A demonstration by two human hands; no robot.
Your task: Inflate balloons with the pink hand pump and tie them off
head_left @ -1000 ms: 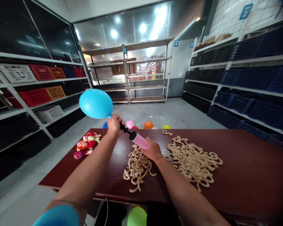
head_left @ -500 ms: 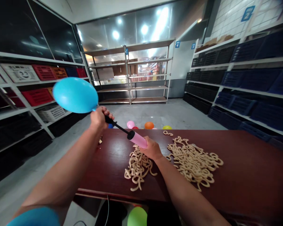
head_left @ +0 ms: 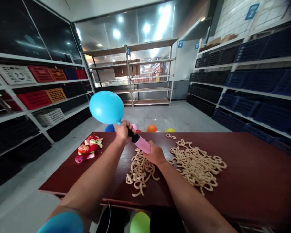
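Note:
My left hand [head_left: 123, 131] is closed around the black nozzle end of a hand pump, with the neck of an inflated blue balloon [head_left: 106, 107] at its fingers. The balloon stands up and to the left of that hand. My right hand [head_left: 155, 153] grips the pink barrel of the pump [head_left: 142, 144]. Little of the black rod shows between the left hand and the barrel. Beneath the pump lies a small pile of beige curled pieces [head_left: 141, 171], and a larger pile [head_left: 196, 163] is spread to the right on the dark red table [head_left: 244, 168].
Limp coloured balloons [head_left: 89, 148] lie at the table's left. Beyond the far edge are inflated ones, including an orange balloon [head_left: 152, 128]. A green balloon [head_left: 140, 222] is below the near edge. Shelves with crates [head_left: 35, 99] line both sides; a rack [head_left: 151, 102] stands behind.
My left hand has moved right and slightly down toward the pink barrel, carrying the blue balloon along. The black rod has slid in, and the limp balloons have come into view.

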